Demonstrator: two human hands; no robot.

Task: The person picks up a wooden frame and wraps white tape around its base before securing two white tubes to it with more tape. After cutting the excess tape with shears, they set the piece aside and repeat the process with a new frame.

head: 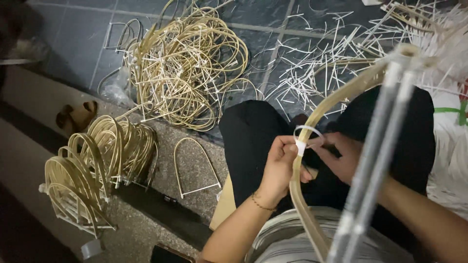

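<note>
Cane strip (312, 122), pale yellow and bent into an arc, rises from the lower middle of the head view, passes between both hands over the person's lap, and curves up to the right toward blurred grey rods (375, 160) that cross the frame close to the camera. A white tie (301, 144) wraps the strip just where the hands meet, with a thin loop standing above it. The left hand (282, 168) is closed around the strip below the tie, thumb and fingers gripping it; a thin bracelet (261, 203) sits on that wrist. The right hand (341, 156) is pinched shut at the tie, fingertips touching its loose end beside the strip. Both hands lie above black trousers (248, 141), and a striped shirt (287, 238) shows at the bottom edge.

On the speckled step to the left, a single cane hoop (195, 168) with a straight base lies flat, near the knee. Farther left stands a stack of finished hoops (97, 160), packed close together. On the dark tiled floor (73, 39) above them lies a loose tangled heap of hoops (185, 63). White offcuts (317, 68) are scattered over the tiles to the right of the heap. A brown sandal (75, 116) rests by the step, and a dark phone (168, 254) lies at the bottom edge.
</note>
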